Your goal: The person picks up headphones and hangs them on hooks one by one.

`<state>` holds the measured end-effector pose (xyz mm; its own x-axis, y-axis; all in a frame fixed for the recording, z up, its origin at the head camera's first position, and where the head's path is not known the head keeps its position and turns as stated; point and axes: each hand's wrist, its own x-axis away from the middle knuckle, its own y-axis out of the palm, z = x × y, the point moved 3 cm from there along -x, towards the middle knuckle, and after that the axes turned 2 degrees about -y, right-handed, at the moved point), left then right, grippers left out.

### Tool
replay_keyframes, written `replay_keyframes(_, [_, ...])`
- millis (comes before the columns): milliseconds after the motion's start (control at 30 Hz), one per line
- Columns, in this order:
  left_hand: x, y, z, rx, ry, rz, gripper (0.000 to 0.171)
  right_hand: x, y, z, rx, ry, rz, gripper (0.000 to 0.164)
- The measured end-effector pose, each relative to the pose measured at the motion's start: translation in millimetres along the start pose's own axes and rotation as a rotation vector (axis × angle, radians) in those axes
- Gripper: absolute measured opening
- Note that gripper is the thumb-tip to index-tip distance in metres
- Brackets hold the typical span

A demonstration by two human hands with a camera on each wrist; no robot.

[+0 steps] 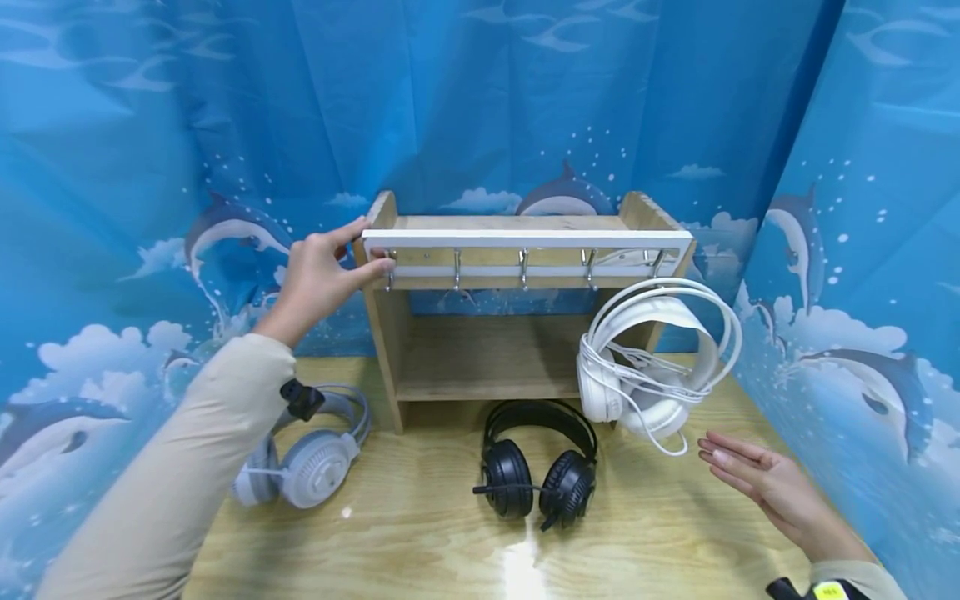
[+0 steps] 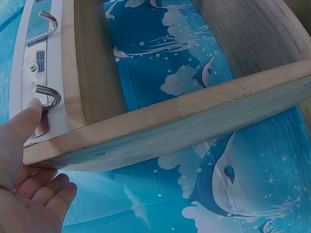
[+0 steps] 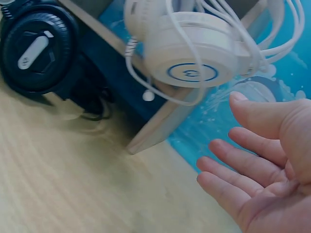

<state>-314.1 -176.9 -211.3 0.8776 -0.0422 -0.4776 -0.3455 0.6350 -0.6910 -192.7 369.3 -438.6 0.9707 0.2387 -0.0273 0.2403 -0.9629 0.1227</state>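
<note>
My left hand (image 1: pixel 318 271) grips the upper left corner of a wooden shelf (image 1: pixel 487 354). In the left wrist view its thumb lies at the end hook (image 2: pixel 48 97) of the white hook rail (image 2: pixel 68 63), while the other fingers are round the outside of the side panel. White headphones (image 1: pixel 600 392) with a looped white cable hang at the right end of the rail, tilted. Below and to the right of them, my right hand (image 1: pixel 780 492) is held with fingers extended and nothing in it, apart from the white earcup (image 3: pixel 189 53).
Black headphones (image 1: pixel 506 479) with a microphone lie on the wooden table (image 1: pixel 420 533) in front of the shelf. Grey-white headphones (image 1: pixel 318 467) rest at the left, partly behind my left forearm. A blue dolphin-print curtain (image 1: pixel 480 100) surrounds the back and sides.
</note>
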Motion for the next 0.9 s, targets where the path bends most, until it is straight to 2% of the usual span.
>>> replay_keyframes(267, [0.2, 0.1, 0.2, -0.005, -0.009, -0.002, 0.077, 4, 22, 25, -0.051, -0.017, -0.049, 0.037])
replay_keyframes(467, [0.4, -0.2, 1.0, -0.008, -0.006, -0.001, 0.076, 1, 41, 42, -0.023, -0.002, -0.103, 0.035])
replay_keyframes(667, [0.7, 0.6, 1.0, -0.008, -0.001, 0.003, 0.077, -4, 64, 53, 0.016, 0.047, -0.099, 0.054])
replay_keyframes(900, [1.4, 0.5, 1.4, -0.007, 0.010, 0.011, 0.075, -12, 86, 64, -0.042, 0.063, -0.065, 0.056])
